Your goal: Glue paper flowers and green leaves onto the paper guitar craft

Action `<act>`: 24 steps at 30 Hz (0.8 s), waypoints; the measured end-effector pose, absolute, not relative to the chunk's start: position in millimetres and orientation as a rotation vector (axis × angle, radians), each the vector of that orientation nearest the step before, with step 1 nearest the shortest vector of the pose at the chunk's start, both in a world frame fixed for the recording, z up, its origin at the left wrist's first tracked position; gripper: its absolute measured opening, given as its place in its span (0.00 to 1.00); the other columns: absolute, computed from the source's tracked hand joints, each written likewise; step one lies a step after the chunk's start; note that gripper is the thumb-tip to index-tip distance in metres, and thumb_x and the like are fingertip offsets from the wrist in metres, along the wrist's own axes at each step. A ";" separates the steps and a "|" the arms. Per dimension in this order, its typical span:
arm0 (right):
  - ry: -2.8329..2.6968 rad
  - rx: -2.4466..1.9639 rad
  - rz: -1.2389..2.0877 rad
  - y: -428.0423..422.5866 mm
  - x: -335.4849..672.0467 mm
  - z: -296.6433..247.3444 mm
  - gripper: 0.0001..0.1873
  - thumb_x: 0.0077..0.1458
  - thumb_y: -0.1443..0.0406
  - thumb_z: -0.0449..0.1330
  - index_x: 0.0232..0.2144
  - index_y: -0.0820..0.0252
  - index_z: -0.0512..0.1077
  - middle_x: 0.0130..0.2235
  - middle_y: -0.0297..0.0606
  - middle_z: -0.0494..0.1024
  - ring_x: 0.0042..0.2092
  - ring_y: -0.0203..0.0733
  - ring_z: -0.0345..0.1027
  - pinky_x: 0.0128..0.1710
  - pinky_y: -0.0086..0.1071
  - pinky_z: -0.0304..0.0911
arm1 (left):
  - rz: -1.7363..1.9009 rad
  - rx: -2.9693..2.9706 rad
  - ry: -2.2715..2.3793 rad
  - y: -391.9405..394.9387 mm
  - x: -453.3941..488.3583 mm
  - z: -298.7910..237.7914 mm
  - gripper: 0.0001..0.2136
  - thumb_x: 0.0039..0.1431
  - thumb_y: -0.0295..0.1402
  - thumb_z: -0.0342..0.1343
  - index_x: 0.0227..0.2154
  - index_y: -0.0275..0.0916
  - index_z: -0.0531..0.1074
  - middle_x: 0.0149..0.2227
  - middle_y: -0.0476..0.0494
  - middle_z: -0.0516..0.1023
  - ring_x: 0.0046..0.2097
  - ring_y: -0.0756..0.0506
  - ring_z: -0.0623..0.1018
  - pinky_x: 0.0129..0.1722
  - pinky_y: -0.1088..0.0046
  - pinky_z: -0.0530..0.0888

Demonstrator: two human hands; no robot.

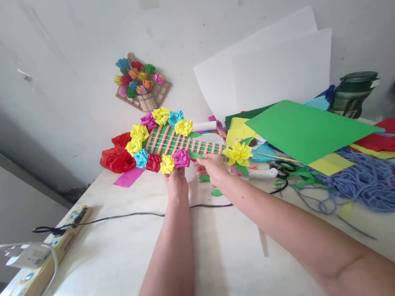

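- One toy guitar [172, 141], green with pink bars and pale strings, is held up over the far part of the tabletop [136, 261], its body toward the left and its neck toward the right.
- Ten crumpled paper flowers [161, 116] ring the guitar's body: five yellow, two magenta, two blue and one red.
- One larger yellow flower [238, 153] with green leaves sits at the neck's end.
- Two hands are on the guitar. The left hand [176, 183] has its grip clamped on the body's lower edge, its fingertips mostly hidden by the flowers.
- The right hand [213, 166] has its grip clamped on the neck's lower edge, thumb side toward the camera.
- Two loose green paper pieces [216, 192] lie on the tabletop, close to the right hand.
- On the right are one big green sheet [309, 126], one dark green jar [353, 95], one heap of blue-purple yarn [377, 185] and one pair of black-handled scissors [285, 166].
- Two large white sheets [267, 70] lean on the wall behind.
- On the left are one red plastic bag [117, 155] and one power strip [65, 242] with one white charger [28, 256].
- One wall decoration [143, 84] hangs above; its many small flowers overlap too much to count.
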State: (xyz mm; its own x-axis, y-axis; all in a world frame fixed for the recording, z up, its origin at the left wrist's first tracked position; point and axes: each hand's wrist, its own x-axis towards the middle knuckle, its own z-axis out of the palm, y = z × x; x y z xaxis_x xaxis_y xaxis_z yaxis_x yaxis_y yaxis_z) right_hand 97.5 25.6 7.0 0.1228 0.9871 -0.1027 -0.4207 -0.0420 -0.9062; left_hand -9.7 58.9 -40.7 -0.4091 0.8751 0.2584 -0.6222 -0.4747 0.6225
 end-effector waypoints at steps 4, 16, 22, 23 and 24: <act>-0.613 -0.927 1.440 21.5 94.4 6.3 0.07 0.46 0.78 0.53 0.24 0.65 0.65 0.17 0.32 0.70 0.17 0.31 0.64 0.17 0.24 0.63 | 1.996 0.683 0.518 58.1 -9.9 -38.6 0.22 0.41 0.19 0.55 0.41 0.43 0.67 0.43 0.47 0.74 0.45 0.48 0.75 0.49 0.67 0.69; -0.472 -0.814 1.515 21.1 88.3 4.8 0.07 0.47 0.76 0.55 0.22 0.65 0.65 0.17 0.31 0.70 0.19 0.29 0.63 0.19 0.21 0.61 | 1.978 0.700 0.552 59.6 -10.0 -39.6 0.21 0.45 0.20 0.56 0.43 0.43 0.68 0.43 0.46 0.75 0.46 0.47 0.75 0.46 0.70 0.71; -0.383 -0.726 1.511 25.5 89.8 3.7 0.08 0.50 0.74 0.56 0.21 0.64 0.66 0.17 0.31 0.70 0.19 0.28 0.62 0.19 0.21 0.60 | 1.958 0.675 0.489 54.7 -5.3 -33.1 0.21 0.44 0.18 0.54 0.43 0.41 0.67 0.44 0.44 0.76 0.47 0.46 0.75 0.50 0.68 0.69; -0.370 -0.719 1.505 26.2 90.0 3.7 0.08 0.50 0.74 0.56 0.21 0.64 0.66 0.17 0.31 0.70 0.19 0.28 0.62 0.19 0.21 0.60 | 1.956 0.684 0.490 54.0 -4.6 -32.4 0.21 0.44 0.18 0.54 0.43 0.41 0.67 0.44 0.44 0.76 0.47 0.46 0.75 0.50 0.68 0.69; -0.362 -0.716 1.499 26.8 90.1 3.7 0.08 0.51 0.74 0.56 0.21 0.64 0.66 0.17 0.31 0.70 0.19 0.28 0.62 0.19 0.21 0.60 | 1.956 0.686 0.488 53.6 -4.1 -32.0 0.21 0.44 0.18 0.54 0.43 0.40 0.67 0.44 0.44 0.76 0.48 0.46 0.75 0.50 0.68 0.69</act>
State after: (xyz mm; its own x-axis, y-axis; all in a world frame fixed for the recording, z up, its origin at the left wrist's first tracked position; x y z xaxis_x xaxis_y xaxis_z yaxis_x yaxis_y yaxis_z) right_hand 90.1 26.8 3.7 0.0713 0.9755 -0.2083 -0.7731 -0.0779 -0.6295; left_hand -4.1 53.6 -32.0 -0.3717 0.8916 0.2588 -0.6655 -0.4502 0.5953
